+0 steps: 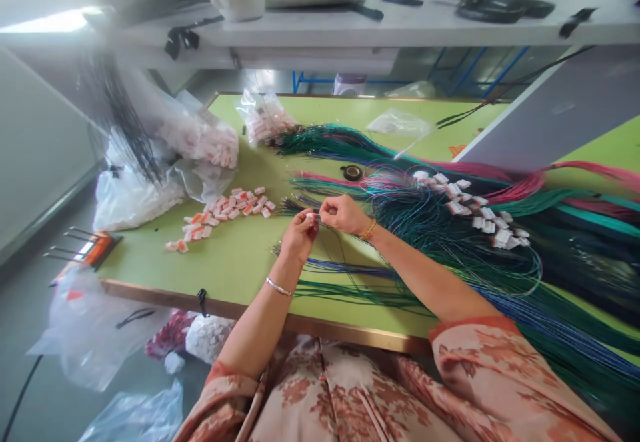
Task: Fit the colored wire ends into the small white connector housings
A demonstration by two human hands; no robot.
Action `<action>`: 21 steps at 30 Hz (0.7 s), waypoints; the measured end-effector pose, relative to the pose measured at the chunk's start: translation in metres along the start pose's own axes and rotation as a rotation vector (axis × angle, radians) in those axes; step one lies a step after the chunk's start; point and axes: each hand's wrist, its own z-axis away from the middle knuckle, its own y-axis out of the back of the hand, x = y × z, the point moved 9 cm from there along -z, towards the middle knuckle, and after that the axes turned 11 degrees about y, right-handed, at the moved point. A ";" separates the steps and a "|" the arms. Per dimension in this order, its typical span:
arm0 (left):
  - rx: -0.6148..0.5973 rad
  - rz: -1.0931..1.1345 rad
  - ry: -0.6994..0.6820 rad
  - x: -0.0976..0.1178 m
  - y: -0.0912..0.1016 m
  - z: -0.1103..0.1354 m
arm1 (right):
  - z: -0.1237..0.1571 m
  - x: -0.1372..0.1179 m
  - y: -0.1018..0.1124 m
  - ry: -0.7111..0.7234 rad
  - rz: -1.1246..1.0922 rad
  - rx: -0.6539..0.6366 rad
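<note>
My left hand (pixel 301 234) pinches a small white connector (pixel 311 216) above the green table. Close beside it, my right hand (pixel 343 215) has thumb and finger pressed together on a thin wire at the connector; the wire's tip is hidden by the fingers. Left of my hands lies a loose pile of white and orange connectors (pixel 230 207). Dark wires with metal ends (pixel 295 205) lie just behind my fingers. To the right, a bundle of finished-looking white connectors (pixel 483 212) sits on top of green and blue wires (pixel 425 229).
Plastic bags of connectors (pixel 200 135) stand at the back left. A roll of black tape (pixel 352 173) lies behind my hands. Blue wires (pixel 350 267) run along the front. A white shelf (pixel 320 29) crosses above the table, and an orange pronged holder (pixel 95 252) is at the left edge.
</note>
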 end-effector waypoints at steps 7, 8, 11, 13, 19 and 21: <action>0.066 -0.112 -0.103 0.003 0.002 0.004 | 0.001 0.000 -0.006 0.019 0.015 -0.007; 0.087 -0.129 -0.122 0.004 0.003 0.005 | 0.001 -0.001 -0.008 0.030 0.040 -0.007; 0.127 -0.146 -0.141 0.007 0.007 0.005 | 0.002 -0.007 -0.010 0.095 0.119 -0.012; 0.130 -0.133 -0.106 0.006 0.008 0.003 | 0.003 -0.011 -0.011 0.146 0.147 -0.009; 0.165 -0.136 -0.083 0.007 0.011 0.002 | 0.006 -0.009 -0.014 0.113 0.144 -0.006; 0.191 -0.154 -0.118 0.008 0.012 0.005 | 0.005 -0.009 -0.016 0.102 0.209 -0.003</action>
